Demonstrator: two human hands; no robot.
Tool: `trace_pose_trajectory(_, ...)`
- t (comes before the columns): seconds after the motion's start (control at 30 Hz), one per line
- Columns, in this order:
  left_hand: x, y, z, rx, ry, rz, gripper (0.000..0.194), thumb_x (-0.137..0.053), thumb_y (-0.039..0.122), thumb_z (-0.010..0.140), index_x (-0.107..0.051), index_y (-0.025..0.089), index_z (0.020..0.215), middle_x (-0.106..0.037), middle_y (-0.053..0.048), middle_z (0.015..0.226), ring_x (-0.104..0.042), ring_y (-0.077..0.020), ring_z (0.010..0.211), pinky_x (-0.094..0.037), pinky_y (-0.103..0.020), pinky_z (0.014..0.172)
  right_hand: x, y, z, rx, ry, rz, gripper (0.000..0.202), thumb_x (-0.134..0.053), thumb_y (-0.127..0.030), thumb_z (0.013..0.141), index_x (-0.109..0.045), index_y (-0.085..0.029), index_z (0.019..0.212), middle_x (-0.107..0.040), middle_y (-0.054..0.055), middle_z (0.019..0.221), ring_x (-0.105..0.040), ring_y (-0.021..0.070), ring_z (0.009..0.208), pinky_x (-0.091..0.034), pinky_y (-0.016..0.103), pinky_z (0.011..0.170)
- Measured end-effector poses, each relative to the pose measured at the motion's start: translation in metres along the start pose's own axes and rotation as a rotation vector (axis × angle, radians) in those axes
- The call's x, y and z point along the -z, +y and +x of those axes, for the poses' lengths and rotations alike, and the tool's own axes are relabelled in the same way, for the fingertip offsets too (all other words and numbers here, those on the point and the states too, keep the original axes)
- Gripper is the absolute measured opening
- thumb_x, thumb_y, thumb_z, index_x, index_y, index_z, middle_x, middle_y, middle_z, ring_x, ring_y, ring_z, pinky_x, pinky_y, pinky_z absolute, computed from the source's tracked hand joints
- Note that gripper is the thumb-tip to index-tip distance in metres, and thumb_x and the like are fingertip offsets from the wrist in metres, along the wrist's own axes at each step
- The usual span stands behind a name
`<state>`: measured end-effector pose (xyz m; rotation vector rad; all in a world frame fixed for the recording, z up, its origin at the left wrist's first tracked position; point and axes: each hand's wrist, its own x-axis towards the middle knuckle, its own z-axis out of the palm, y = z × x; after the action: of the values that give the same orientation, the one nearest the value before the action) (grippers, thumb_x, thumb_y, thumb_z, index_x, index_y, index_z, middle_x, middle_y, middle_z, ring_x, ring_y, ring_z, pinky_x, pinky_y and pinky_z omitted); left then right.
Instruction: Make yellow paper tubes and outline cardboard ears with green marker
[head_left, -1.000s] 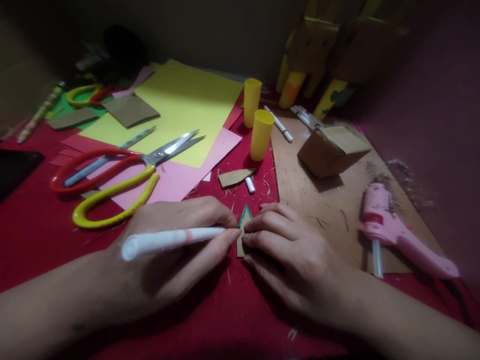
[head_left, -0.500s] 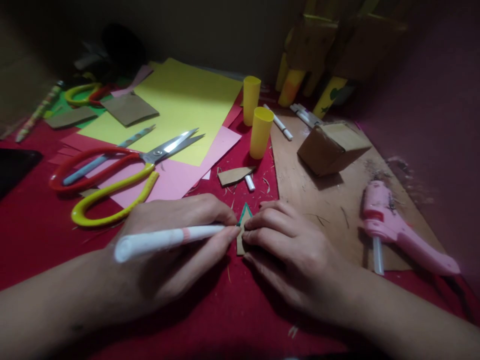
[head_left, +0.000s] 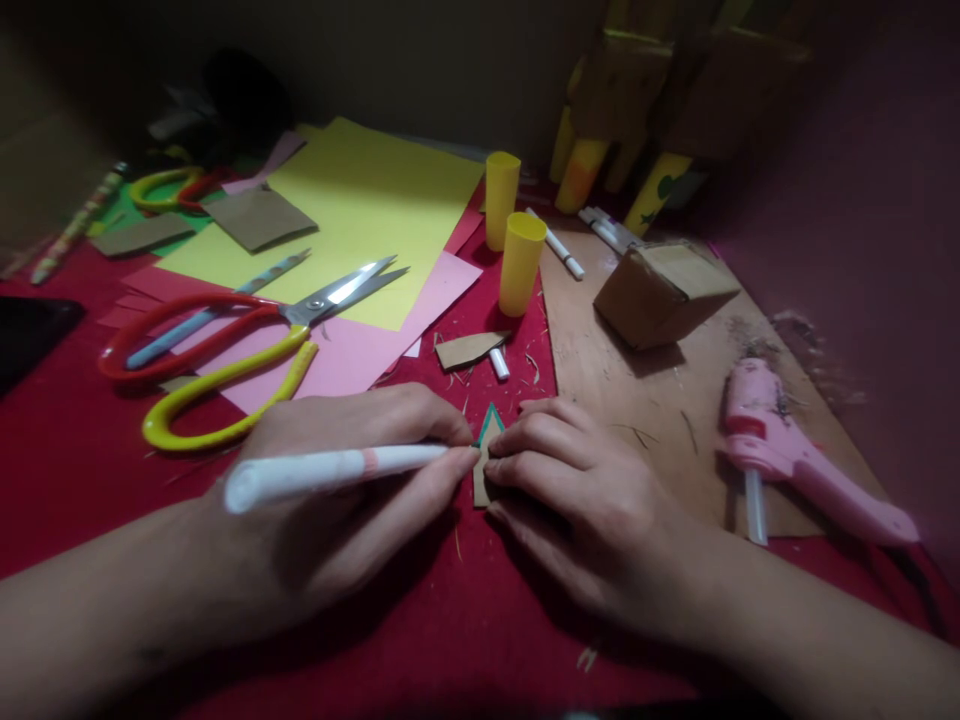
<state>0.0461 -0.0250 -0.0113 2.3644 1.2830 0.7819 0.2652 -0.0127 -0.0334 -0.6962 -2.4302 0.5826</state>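
Note:
A white marker pen is pinched in my left hand, its tip at the left edge of a small pointed cardboard piece. Green lines run along both slanted edges of that piece's point. The fingers of my right hand press the piece from its right side and cover part of it. Just beyond lie another cut cardboard scrap and a short white stick. Scissors with one red and one yellow handle rest open to the left.
Yellow paper and pink paper lie at the back left. Two yellow paper tubes stand upright beyond my hands. On the right, a wooden board bears a cardboard box and a pink glue gun.
The marker's back end has shifted slightly up and left, while its tip stays at the piece's left edge. My right hand stays on the cardboard piece.

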Motion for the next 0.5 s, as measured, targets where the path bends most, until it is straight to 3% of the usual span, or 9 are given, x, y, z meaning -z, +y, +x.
trace_pose_trajectory(0.5,-0.0013,-0.0011,-0.002,-0.013,-0.004,0.01,0.02,-0.048,0.028,0.098,-0.062,0.023,0.085,-0.064,0.007,0.069,-0.057,-0.0076,0.058,-0.039,-0.022,0.056,-0.0013,0.0011,0.0007,-0.005,0.003,0.006,0.017,-0.056,-0.007,0.092,-0.073,-0.002,0.093,-0.067,0.016,0.089,-0.056,0.0246,0.086,-0.049,0.041,0.076)
